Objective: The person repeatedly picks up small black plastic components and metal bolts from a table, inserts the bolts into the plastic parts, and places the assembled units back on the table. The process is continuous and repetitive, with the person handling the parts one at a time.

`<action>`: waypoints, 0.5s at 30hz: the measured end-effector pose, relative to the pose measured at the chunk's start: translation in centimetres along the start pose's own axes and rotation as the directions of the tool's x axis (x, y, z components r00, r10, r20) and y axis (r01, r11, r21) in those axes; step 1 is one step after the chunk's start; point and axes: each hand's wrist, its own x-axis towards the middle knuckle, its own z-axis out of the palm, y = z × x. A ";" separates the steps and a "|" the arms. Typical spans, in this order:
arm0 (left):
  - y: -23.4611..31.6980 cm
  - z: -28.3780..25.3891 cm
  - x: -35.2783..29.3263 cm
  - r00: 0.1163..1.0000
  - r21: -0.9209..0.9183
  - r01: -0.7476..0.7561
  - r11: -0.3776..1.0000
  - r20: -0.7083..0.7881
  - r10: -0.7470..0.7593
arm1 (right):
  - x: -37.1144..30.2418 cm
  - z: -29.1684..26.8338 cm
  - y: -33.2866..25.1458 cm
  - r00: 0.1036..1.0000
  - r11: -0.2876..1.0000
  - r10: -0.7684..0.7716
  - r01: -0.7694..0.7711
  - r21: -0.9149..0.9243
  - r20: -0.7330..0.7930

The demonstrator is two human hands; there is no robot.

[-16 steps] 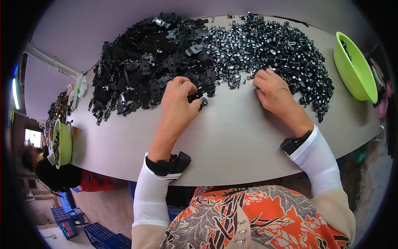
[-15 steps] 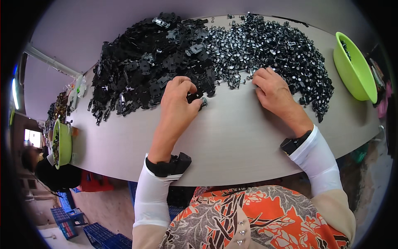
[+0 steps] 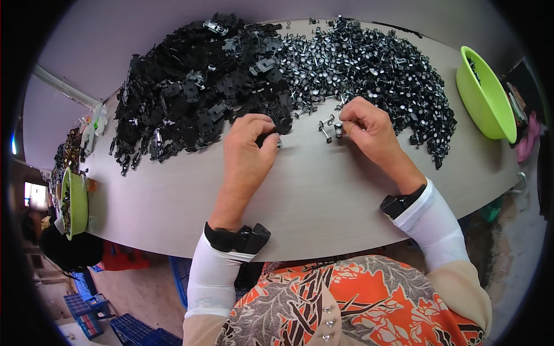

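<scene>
My left hand [image 3: 249,154] is curled at the near edge of a heap of black plastic toy car chassis [image 3: 190,104]. Between its thumb and fingers it grips a toy car chassis [image 3: 280,143], mostly hidden, with only a shiny end showing. My right hand [image 3: 374,128] is closed, thumb against fingertips, at a wheel axle [image 3: 339,129] with small dark wheels. Just left of those fingertips, a loose wheel axle [image 3: 325,134] lies on the table. Behind is a large pile of wheel axles [image 3: 375,69], metal rods with black and silver wheels, touching the chassis heap.
A green basin [image 3: 487,95] with some parts inside tilts at the table's right edge. Another green basin [image 3: 77,202] is at the left edge. Beyond it a person in dark clothes [image 3: 69,251] is partly visible. Blue crates [image 3: 135,331] stand on the floor at lower left.
My right hand has drawn back from the axle pile toward me, and a few wheel axles now lie apart from it. My left hand keeps its grip. The whole view has shifted slightly.
</scene>
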 end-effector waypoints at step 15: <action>2.7 2.1 -1.5 0.809 -0.366 0.516 0.775 0.505 -0.301 | -2.1 -2.6 -1.1 0.906 0.880 0.404 -0.422 0.220 0.123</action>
